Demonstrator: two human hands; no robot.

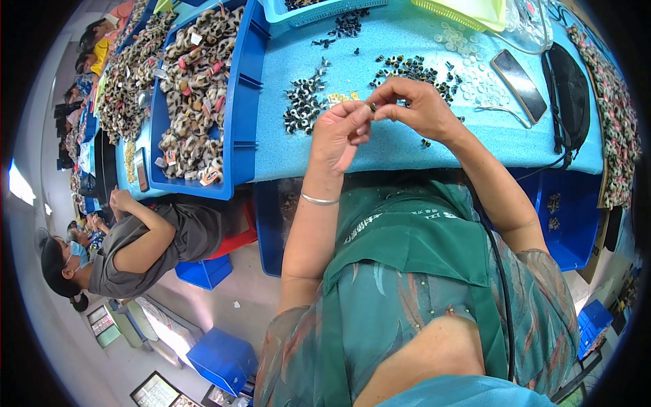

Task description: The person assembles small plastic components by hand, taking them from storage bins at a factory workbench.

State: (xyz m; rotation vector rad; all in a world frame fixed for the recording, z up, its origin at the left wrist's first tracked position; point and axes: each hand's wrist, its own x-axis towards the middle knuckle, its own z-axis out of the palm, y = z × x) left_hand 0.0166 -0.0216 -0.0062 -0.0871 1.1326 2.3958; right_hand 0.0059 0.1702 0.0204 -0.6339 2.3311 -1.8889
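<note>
Over the blue tabletop (298,156), my left hand (337,132) and my right hand (419,110) meet fingertip to fingertip. Both pinch a tiny dark piece (372,107) that resembles the small toy eyes lying around; the fingers hide most of it. Just beyond my right hand spreads a pile of black and amber toy eyes (410,68). A heap of black and whitish toy eyes (303,102) lies left of my left hand. Small yellow pieces (342,98) rest behind my fingertips. Farther right are many see-through plastic washers (478,78).
A blue crate (244,102) of spotted plush pieces stands to the left. At right lie tweezers (505,114), a phone (519,85) and a black pouch (569,95). Baskets line the far edge, including a yellow one (468,19). A co-worker (142,244) sits at left.
</note>
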